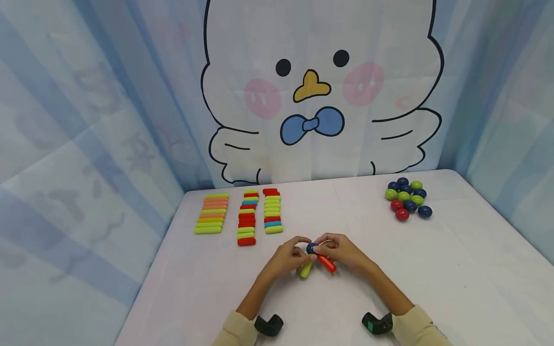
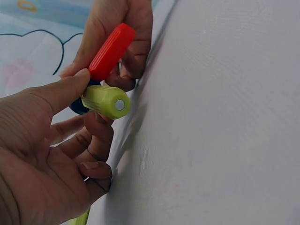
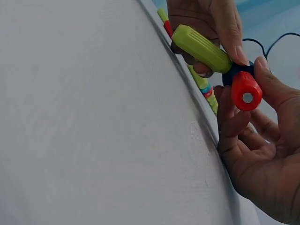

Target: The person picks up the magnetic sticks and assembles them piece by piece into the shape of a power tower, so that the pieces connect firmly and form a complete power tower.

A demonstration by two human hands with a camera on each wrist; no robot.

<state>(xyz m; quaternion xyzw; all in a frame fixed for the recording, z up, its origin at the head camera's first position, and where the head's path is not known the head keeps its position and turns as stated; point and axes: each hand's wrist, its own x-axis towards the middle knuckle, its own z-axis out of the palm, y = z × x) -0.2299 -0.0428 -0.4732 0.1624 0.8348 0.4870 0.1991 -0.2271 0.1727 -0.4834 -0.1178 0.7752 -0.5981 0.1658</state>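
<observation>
A dark blue ball (image 1: 310, 248) is at the middle of the table, with a yellow-green magnetic rod (image 1: 306, 270) and a red magnetic rod (image 1: 326, 264) on it, spread in a V. My left hand (image 1: 285, 260) pinches the ball from the left, thumb near the root of the yellow-green rod. From the other side my right hand (image 1: 344, 251) pinches the same ball beside the red rod. Pale round ends show on the yellow-green rod (image 2: 108, 102) in the left wrist view and the red rod (image 3: 246, 92) in the right wrist view. Fingers partly hide the ball.
Rods lie in three columns at the back left: a pastel column (image 1: 209, 216), a middle column (image 1: 247, 216) and a right column (image 1: 272, 211). Several blue, green and red balls (image 1: 406, 197) cluster at the back right. A printed curtain (image 1: 320, 158) stands behind the white table (image 1: 433, 269).
</observation>
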